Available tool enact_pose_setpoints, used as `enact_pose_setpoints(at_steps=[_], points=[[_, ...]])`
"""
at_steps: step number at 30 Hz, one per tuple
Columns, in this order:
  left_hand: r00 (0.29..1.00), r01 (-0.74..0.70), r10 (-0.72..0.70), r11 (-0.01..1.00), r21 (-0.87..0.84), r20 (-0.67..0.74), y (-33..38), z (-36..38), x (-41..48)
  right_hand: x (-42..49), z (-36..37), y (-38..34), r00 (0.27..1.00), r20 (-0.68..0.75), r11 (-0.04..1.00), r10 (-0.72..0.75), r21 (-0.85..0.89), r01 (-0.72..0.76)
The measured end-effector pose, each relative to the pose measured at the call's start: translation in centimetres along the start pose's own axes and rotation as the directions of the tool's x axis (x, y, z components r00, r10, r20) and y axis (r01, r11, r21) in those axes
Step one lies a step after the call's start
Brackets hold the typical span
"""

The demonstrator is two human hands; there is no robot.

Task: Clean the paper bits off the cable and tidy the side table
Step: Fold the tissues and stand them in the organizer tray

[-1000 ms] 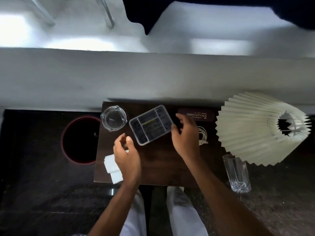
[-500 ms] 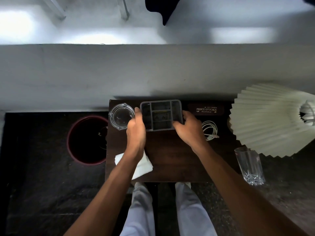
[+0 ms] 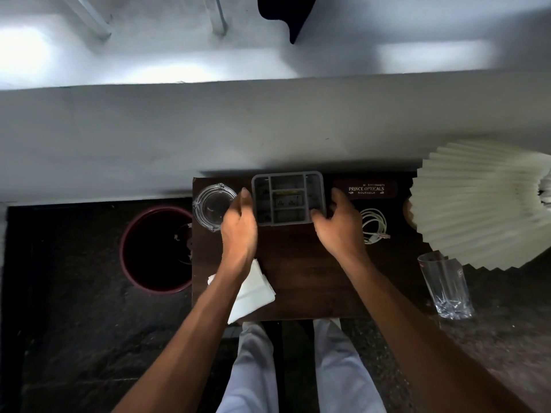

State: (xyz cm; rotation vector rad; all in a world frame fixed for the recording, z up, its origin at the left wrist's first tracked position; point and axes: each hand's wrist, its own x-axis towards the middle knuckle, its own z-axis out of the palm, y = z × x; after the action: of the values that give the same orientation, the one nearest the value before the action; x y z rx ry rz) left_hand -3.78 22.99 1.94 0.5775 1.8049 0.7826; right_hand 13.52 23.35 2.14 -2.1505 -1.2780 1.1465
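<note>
The coiled white cable (image 3: 374,225) lies on the dark wooden side table (image 3: 298,278), just right of the right hand (image 3: 340,231) and below the dark brown glasses case printed PRINCE OPTICALS (image 3: 365,189). A grey plastic compartment tray (image 3: 287,198) sits squarely against the table's far edge between both hands, the left hand (image 3: 240,231) loosely spread beside its left side and the right hand's grip curled open at its lower right corner, contact unclear. A clear glass ashtray (image 3: 211,205) stands left of the tray, folded white tissue (image 3: 253,290) lies under the left forearm, and a dark red round bin (image 3: 158,248) sits on the floor to the left.
</note>
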Motion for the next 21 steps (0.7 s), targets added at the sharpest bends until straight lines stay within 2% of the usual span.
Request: enact_pose_setpoints(at_steps=[2,3,5,7,8,10,13,18,21], points=[[0.989,-0.057,0.052,0.998,-0.036,-0.138,-0.5,-0.7,-1.1,-1.7,0.4,0.0,0.973,-0.184,0.981,-0.14,-0.158,0.112],[0.975,-0.091,0.09,0.996,0.002,-0.202,-1.1,-1.2,-1.8,-2.9,0.8,-0.1,0.948,-0.237,0.964,-0.213,-0.208,0.165],[0.948,-0.131,0.153,0.987,0.098,-0.277,-2.7,-2.4,-3.4,-5.3,2.0,0.0,0.921,-0.242,0.942,-0.306,-0.218,0.256],[0.936,-0.109,0.164,0.976,0.186,-0.311,-5.0,-3.9,-4.2,-7.3,3.6,0.7,0.931,-0.16,0.939,-0.327,-0.161,0.303],[0.936,-0.081,0.156,0.967,0.24,-0.315,-6.4,-4.6,-4.4,-8.1,4.4,1.2,0.953,-0.088,0.954,-0.289,-0.114,0.278],[0.946,0.002,0.1,0.949,0.314,-0.308,-8.9,-6.0,-4.5,-9.3,6.0,2.2,0.987,0.092,0.99,-0.134,-0.033,0.138],[0.966,0.074,0.029,0.921,0.383,-0.257,-11.5,-7.8,-4.5,-10.3,8.2,3.6,0.961,0.27,0.995,0.054,-0.093,-0.03],[0.985,0.027,0.055,0.887,0.46,-0.163,-12.9,-8.8,-4.2,-10.8,10.5,4.3,0.949,0.289,0.984,0.126,-0.16,-0.082],[0.988,-0.016,0.087,0.876,0.483,-0.125,-13.3,-8.8,-4.0,-11.0,11.3,4.3,0.952,0.259,0.983,0.162,-0.127,-0.132]])
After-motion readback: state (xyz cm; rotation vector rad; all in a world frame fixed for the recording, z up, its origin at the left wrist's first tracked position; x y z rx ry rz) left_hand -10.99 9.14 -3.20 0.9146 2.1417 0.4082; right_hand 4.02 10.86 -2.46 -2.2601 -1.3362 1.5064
